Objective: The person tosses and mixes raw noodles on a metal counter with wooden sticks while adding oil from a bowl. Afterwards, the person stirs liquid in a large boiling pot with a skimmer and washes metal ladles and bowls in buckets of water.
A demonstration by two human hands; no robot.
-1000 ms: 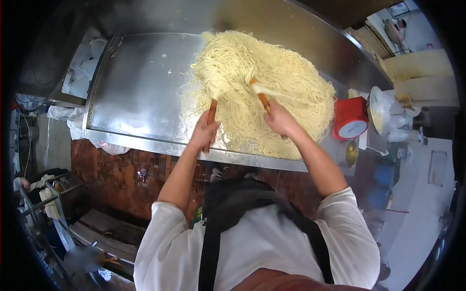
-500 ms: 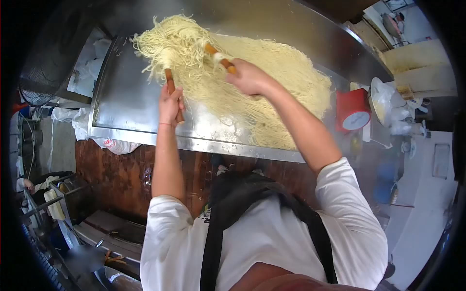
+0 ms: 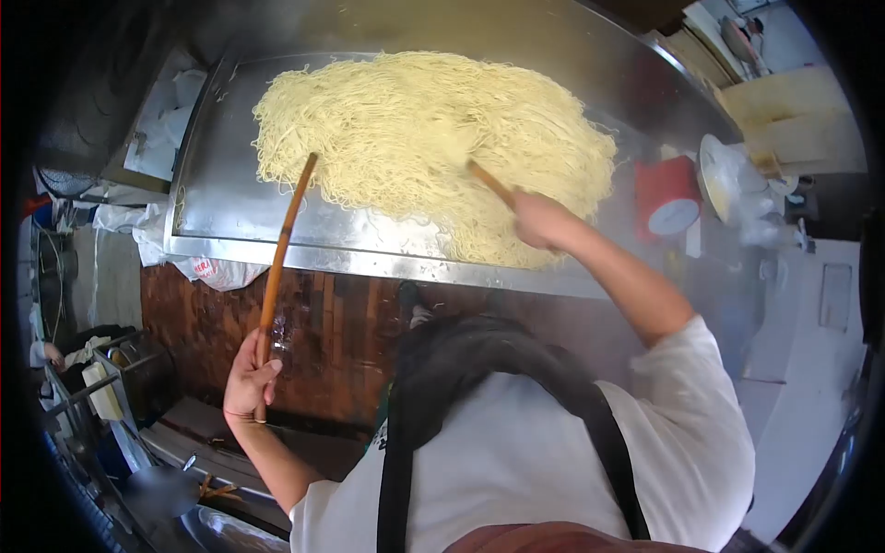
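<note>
A wide pile of pale yellow noodles [image 3: 396,120] lies spread over the metal table [image 3: 221,203]. My left hand [image 3: 253,376] is closed round the lower part of a long wooden stick [image 3: 281,244], in front of the table. The upper tip of that stick is just at the left front edge of the pile. With fingers wrapped round it, my right hand [image 3: 542,221] holds a second wooden stick [image 3: 492,183] over the right part of the pile. The tip of this one meets the noodles, slightly blurred.
A red scale [image 3: 667,198] stands at the table's right, beside a plate with plastic bags [image 3: 737,184]. White plastic bags [image 3: 219,272] hang at the left front corner. Part of another person's hand [image 3: 53,354] shows at the far left.
My left hand has come down and left, towards my body, with its stick. My right hand has moved right and down. The noodles raised at the left now lie flat across the pile.
</note>
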